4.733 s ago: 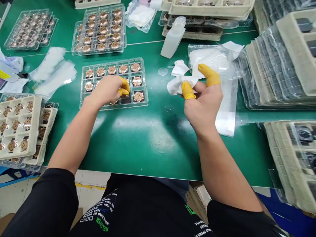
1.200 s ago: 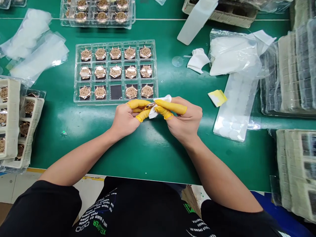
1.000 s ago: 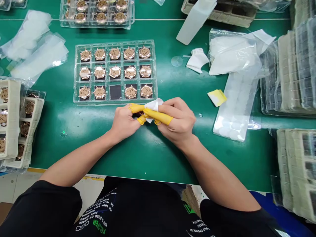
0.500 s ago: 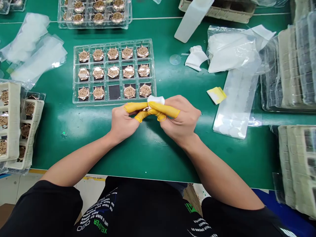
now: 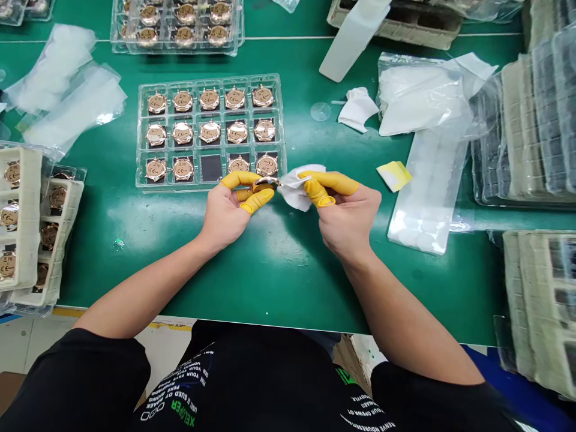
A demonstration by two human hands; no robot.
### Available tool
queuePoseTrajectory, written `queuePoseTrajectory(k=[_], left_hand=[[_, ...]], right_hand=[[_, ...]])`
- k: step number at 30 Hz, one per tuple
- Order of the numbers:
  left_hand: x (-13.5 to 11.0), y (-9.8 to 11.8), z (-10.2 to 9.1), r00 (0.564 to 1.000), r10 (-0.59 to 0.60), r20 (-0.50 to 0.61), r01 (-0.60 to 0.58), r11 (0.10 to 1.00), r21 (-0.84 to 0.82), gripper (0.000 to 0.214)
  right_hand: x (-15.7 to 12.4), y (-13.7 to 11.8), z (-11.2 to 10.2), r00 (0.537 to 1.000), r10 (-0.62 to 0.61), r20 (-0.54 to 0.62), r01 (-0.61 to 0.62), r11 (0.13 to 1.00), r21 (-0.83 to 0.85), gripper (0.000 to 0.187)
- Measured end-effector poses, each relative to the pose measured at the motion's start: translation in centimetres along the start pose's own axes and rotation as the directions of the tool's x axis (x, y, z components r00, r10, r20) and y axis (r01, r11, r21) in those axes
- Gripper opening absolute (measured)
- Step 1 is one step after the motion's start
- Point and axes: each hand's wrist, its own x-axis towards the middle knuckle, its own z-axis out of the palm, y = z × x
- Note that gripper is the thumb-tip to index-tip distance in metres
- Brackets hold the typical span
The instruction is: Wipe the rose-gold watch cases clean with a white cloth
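In the head view, a rose-gold watch case (image 5: 264,184) is pinched between the yellow-cotted thumb and forefinger of the left hand (image 5: 225,211). It is held just above the green surface (image 5: 270,264), close to the near edge of a clear compartment tray (image 5: 141,180). A crumpled white wiping cloth (image 5: 296,185) is gripped between the cotted fingers (image 5: 330,180) of the right hand (image 5: 353,217). Whether its edge touches the case or lies just beside it cannot be told. Fourteen like cases are seated in the tray, and one pocket in the near row shows only its dark base. A yellow-and-white scrap (image 5: 395,176) is seen to the right, beside a clear bag of white pads (image 5: 427,186).
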Motion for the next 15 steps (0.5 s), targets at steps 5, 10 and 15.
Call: queuePoseTrajectory(k=[5,10,15], left_hand=[[-0.4,-0.1,0.4,0.993,-0.067,0.102,0.076,0.994,-0.084,0.038],[-1.4,0.1,0.3,0.998,-0.008,0.068,0.003,0.998,0.068,0.025],[-1.2,0.2,0.3,1.0,0.009,-0.014,-0.006,0.979,0.206,0.027]], right_hand=[[-0.1,-0.3,0.4,0.976,-0.21,0.064,0.215,0.974,-0.07,0.018],[-0.1,-0.8,0.3,0.913,-0.373,0.166,0.407,0.863,-0.298,0.032],[0.3,-0.4,-0.9,0.909,-0.331,0.253,0.414,0.652,-0.635,0.022]])
